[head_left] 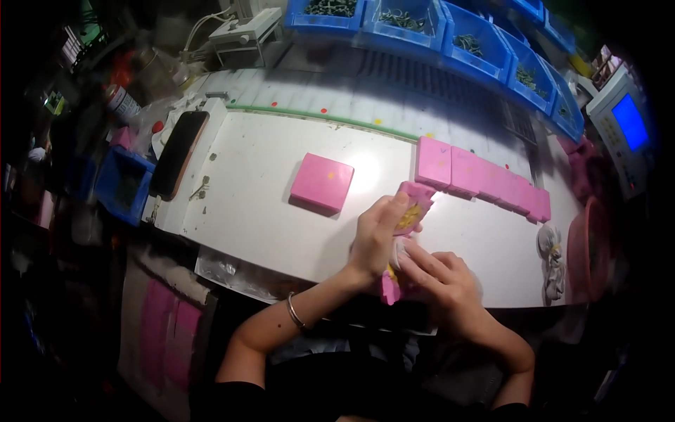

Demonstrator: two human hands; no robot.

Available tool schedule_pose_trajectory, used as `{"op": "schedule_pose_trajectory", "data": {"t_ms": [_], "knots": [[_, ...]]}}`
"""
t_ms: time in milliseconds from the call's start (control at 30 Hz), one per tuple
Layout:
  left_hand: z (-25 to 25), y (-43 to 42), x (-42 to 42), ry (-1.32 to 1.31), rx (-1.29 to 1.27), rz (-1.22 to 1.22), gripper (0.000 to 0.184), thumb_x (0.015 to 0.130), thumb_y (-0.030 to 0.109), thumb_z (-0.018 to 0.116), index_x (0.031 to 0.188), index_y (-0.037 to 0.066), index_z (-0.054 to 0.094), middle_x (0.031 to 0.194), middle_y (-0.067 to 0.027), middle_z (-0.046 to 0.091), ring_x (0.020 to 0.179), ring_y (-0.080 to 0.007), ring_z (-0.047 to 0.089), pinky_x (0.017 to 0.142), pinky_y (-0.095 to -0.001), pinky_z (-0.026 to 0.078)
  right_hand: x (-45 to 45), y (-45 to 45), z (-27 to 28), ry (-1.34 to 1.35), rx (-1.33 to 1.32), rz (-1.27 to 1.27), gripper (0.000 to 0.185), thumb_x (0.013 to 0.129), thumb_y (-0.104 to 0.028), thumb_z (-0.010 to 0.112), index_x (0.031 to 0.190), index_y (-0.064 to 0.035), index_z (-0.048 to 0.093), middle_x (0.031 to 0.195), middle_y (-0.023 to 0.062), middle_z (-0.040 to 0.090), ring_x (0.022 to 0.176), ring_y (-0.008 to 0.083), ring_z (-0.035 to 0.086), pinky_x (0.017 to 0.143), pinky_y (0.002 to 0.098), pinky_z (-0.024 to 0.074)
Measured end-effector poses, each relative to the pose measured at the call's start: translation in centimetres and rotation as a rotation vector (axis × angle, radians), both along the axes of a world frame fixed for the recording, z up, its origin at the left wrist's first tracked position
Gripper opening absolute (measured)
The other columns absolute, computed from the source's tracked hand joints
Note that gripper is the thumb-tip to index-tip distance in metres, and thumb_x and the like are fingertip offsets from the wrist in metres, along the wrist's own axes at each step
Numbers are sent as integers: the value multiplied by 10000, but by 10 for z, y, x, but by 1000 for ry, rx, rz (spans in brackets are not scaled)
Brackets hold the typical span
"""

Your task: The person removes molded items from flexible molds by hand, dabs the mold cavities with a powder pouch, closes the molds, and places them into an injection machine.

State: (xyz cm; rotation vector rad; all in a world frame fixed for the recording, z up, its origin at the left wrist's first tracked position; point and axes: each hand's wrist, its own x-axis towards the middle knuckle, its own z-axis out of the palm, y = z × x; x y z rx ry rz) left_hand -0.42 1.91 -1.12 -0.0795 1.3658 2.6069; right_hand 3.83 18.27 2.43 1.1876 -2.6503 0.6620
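Observation:
My left hand grips a pink rubber mold with a yellow area on its inner face. The mold is held above the white work surface, near its front edge. Pressed against it is a white cloth, partly hidden by the fingers of my right hand, which are closed on it. Below the cloth a pink and yellow end shows; whether it belongs to the same piece I cannot tell. A closed pink block lies flat to the left of my hands.
A row of pink blocks runs along the right back. Blue bins with small greenish pieces stand behind. A phone rests on the left ledge. At right are a white cloth bundle, a pink basin and a screened device.

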Motion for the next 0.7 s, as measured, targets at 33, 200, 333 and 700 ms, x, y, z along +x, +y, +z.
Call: {"op": "schedule_pose_trajectory", "data": {"t_ms": [33,200,333,700], "knots": [[-2,0,-2,7,-54,48,450,932,430,473,948,-13,551,806,-101,602,709,-134,580,666,-228,468,-1,5,7,-78,51,-33,670,589,51,591,1244,-76,541,1294,113,519,886,284,540,781,346,451],[1,-17,2,64,-97,-84,448,923,417,495,983,-23,558,806,-105,609,696,-134,599,625,-243,500,-7,9,11,-53,-21,-245,648,679,34,661,1295,-48,477,1304,183,467,1059,306,537,883,374,433],[2,-6,15,30,15,-251,549,929,466,456,1122,-45,507,863,-118,605,718,-165,620,590,-260,541,-14,-1,9,-567,-747,-248,507,769,10,671,1241,11,484,1093,148,543,1014,212,563,878,319,470],[4,1,8,297,-333,-335,819,793,548,628,1272,-80,415,1036,-148,603,931,-231,621,753,-367,562,-27,27,21,-706,-716,-154,273,810,-82,677,1041,11,566,933,99,617,846,167,615,778,314,519]]}}
